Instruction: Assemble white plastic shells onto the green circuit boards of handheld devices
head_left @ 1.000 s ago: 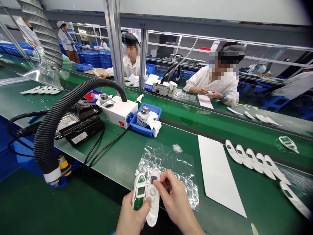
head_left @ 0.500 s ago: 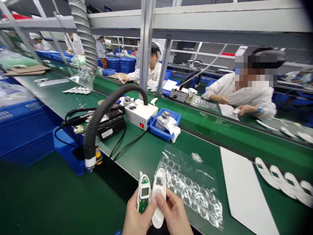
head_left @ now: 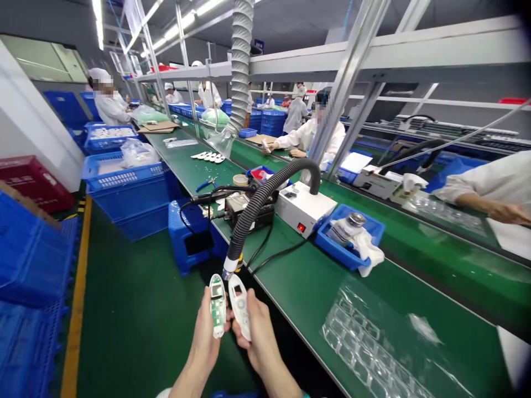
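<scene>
My left hand [head_left: 203,329] is wrapped around a white handheld device half with a green circuit board and small screen [head_left: 217,309]. In my right hand [head_left: 260,329] is the white front cover [head_left: 240,312], which has a window opening and round button shapes. The two parts are upright side by side, with a narrow gap between them. Just above them is the pale nozzle [head_left: 229,266] of a black corrugated hose [head_left: 248,218]. Whether the nozzle touches either part I cannot tell.
The hose comes from a white box with a red switch [head_left: 305,210]. Beside it a blue tray [head_left: 323,240] holds a metal-topped bottle and white cloth. A clear plastic blister sheet [head_left: 360,337] lies on the green bench. Blue crates [head_left: 128,193] stand left; co-workers sit across the bench.
My view has swung left. My hands have carried both parts from beside the blister sheet to under the hose nozzle, and the parts are now farther from me.
</scene>
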`<state>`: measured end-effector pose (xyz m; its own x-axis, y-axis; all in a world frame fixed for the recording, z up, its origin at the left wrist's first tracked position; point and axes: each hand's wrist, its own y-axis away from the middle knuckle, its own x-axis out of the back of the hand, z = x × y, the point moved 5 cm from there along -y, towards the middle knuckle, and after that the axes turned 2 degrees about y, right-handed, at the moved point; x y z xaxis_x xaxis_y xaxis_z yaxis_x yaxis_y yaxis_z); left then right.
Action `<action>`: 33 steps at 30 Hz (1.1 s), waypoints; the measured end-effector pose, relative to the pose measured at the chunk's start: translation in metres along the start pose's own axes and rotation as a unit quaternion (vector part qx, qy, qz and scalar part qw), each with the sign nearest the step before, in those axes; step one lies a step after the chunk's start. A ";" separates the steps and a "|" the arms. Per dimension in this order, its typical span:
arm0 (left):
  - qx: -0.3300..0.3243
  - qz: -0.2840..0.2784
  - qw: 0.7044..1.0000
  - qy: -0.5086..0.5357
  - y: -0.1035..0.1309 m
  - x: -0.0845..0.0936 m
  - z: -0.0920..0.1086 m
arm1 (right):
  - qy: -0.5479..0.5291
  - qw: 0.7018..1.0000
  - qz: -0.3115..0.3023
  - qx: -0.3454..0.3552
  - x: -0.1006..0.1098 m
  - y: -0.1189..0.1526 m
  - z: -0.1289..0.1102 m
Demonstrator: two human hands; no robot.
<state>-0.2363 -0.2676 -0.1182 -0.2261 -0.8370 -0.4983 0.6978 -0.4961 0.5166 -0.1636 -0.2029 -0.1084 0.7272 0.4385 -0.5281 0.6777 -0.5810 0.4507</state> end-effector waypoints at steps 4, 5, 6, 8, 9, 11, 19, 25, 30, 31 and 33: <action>-0.019 0.027 0.999 -0.003 -0.004 0.013 0.003 | -0.004 1.000 -0.017 -0.010 -0.027 -0.022 0.011; -0.021 0.024 0.999 -0.005 -0.005 0.012 0.002 | -0.003 1.000 -0.013 -0.009 -0.025 -0.022 0.012; -0.019 0.019 1.000 -0.007 -0.005 0.009 0.000 | -0.002 1.000 -0.008 -0.007 -0.021 -0.021 0.011; -0.010 0.006 1.000 -0.013 -0.004 0.001 -0.007 | 0.000 1.000 0.004 0.000 -0.009 -0.016 0.009; -0.004 0.001 1.000 -0.016 -0.003 -0.002 -0.011 | 0.001 1.000 0.010 0.004 -0.004 -0.013 0.007; 0.004 -0.004 1.000 -0.017 -0.001 -0.007 -0.016 | 0.001 1.000 0.020 0.010 0.003 -0.009 0.005; -0.031 0.047 0.998 0.011 0.000 0.019 0.005 | 0.000 1.000 0.000 -0.001 -0.029 -0.018 0.022; -0.038 0.062 0.997 0.019 0.005 0.026 0.004 | 0.015 1.000 -0.004 0.004 -0.031 -0.017 0.028; -0.030 0.022 0.999 0.010 0.005 0.014 -0.002 | 0.029 0.999 -0.006 0.029 -0.016 -0.015 0.023; -0.028 0.010 1.000 0.006 0.003 0.009 -0.002 | 0.029 0.999 -0.001 0.031 -0.009 -0.012 0.022; -0.025 -0.016 1.000 0.001 -0.003 0.000 -0.001 | 0.028 0.999 0.017 0.032 0.007 -0.005 0.020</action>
<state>-0.2377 -0.2657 -0.1201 -0.2472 -0.8200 -0.5163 0.7237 -0.5105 0.4643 -0.1637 -0.2105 -0.1285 0.7557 0.4551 -0.4709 0.6458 -0.6374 0.4204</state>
